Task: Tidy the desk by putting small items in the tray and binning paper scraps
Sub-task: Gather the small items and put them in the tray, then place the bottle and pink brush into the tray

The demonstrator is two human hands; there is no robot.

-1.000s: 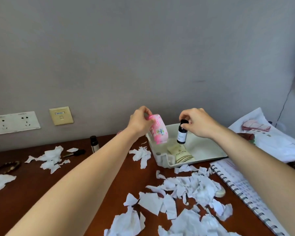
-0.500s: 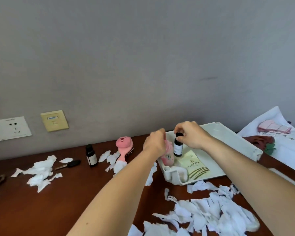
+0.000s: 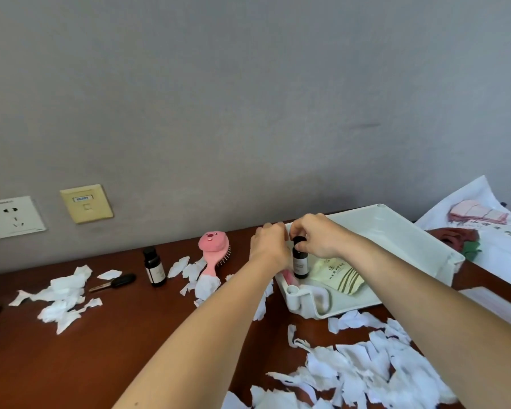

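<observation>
- Change noted: a second ago you held both items in the air above the tray [image 3: 396,228]. Both are now down inside its near left corner.
- Your right hand [image 3: 316,239] pinches the cap of the dark bottle [image 3: 300,264]. The bottle stands upright with its base at or on the tray floor, just beside the sachet [image 3: 338,273].
- Your left hand [image 3: 270,246] sits close against the right, with its back to the camera. Only a sliver of the pink container [image 3: 289,279] shows beneath it, low in the tray. Whether those fingers grip it or have let go cannot be told.
- The two hands are together, almost touching, over that same corner.
- Finding: both items appear delivered, and what remains of this step is the release. The upright bottle could tip if you drag the cap as you withdraw.
- Outstanding on the desk [image 3: 101,349]: a second bottle [image 3: 154,268], a hairbrush [image 3: 213,250] and a key [image 3: 115,281], all to the left of the tray.
- The paper scraps [image 3: 366,370] lie in a heap in front of the tray, with more around the hairbrush and further left. No bin is in view.
- Assessment: the small items are partly dealt with, and the scrap clearing has not begun.
</observation>
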